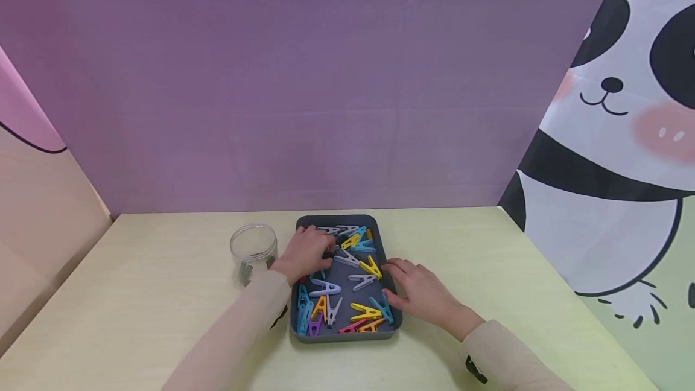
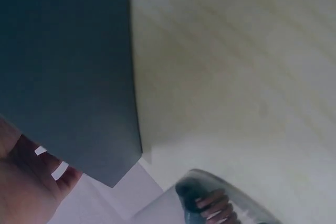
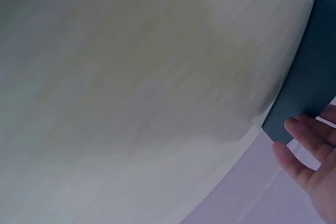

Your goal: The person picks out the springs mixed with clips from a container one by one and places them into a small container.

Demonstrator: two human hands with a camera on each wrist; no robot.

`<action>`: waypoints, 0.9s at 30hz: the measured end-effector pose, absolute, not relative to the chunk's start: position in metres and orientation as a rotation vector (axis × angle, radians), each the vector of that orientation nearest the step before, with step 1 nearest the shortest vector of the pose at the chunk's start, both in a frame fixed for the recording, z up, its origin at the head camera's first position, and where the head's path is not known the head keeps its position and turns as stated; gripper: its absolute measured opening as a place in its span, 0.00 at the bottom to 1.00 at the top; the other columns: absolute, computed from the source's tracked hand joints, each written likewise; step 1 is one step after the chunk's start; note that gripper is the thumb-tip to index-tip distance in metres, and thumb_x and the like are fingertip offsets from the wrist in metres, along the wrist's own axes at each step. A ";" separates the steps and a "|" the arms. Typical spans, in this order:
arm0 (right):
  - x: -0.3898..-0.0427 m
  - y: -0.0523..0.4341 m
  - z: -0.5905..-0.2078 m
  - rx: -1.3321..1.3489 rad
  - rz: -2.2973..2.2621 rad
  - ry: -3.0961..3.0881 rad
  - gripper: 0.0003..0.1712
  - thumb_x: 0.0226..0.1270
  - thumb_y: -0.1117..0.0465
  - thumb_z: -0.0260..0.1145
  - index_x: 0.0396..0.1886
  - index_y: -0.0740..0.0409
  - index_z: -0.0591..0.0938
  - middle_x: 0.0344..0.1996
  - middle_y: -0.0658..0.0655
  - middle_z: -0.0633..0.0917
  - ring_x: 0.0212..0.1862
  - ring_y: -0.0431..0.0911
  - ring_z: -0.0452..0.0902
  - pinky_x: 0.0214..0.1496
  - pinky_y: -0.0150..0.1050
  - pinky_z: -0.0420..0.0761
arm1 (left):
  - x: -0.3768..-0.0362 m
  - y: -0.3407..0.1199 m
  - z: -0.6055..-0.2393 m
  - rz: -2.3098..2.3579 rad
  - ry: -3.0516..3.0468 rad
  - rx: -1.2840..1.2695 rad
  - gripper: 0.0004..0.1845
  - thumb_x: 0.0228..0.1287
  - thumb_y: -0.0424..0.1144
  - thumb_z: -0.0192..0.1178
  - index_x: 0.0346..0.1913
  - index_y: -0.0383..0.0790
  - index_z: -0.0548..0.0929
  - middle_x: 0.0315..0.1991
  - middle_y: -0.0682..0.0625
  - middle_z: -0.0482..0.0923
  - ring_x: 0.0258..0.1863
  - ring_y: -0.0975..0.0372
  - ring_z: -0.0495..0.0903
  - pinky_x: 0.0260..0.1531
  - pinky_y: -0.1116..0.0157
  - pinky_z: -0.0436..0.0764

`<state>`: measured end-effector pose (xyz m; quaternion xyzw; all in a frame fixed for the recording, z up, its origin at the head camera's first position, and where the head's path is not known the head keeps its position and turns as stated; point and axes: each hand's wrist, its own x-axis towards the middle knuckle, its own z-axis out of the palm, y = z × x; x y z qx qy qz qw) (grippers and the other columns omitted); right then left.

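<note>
Purple cloth backdrop (image 1: 304, 77) behind, panda-print curtain (image 1: 613, 137) on the right side, pale pink-and-beige panel (image 1: 38, 186) on the left. Pale yellow-green wooden tabletop (image 1: 488, 270) fills the lower view.

Dark grey rectangular plastic tray (image 1: 392, 318) sits mid-table, long side running away from the person. Loose pile of plastic clothes pegs (image 1: 347, 282) inside it: yellow, teal, white, grey, orange, pink, purple, all jumbled and overlapping.

Clear round plastic jar (image 1: 253, 246) stands upright just beside the tray's left edge, near the far corner. Something dark lies at its bottom; too small to identify.

Both arms in light beige sleeves. Left hand (image 1: 305, 252) reaches over the tray's left rim into the far half, fingers curled down among the pegs next to a dark one. Whether it actually grips a peg: cannot tell, fingers hide the contact. Left wrist view shows only the tray's outer wall, bare table, and the jar rim.

Right hand (image 1: 420, 291) rests against the tray's right rim, near half, fingers relaxed and fairly straight, holding nothing. Right wrist view confirms fingertips (image 3: 299, 129) just at the tray corner (image 3: 310, 87).
</note>
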<state>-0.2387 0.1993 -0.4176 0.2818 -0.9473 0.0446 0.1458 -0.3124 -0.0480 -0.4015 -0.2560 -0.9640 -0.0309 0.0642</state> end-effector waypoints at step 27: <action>-0.239 0.198 -0.418 0.822 0.117 -2.694 0.28 0.55 0.47 0.64 0.51 0.59 0.76 0.50 0.57 0.79 0.49 0.49 0.77 0.47 0.44 0.78 | -0.319 -0.050 -0.417 -0.238 -2.880 -0.686 0.12 0.52 0.44 0.66 0.41 0.48 0.83 0.40 0.53 0.83 0.39 0.58 0.73 0.42 0.59 0.70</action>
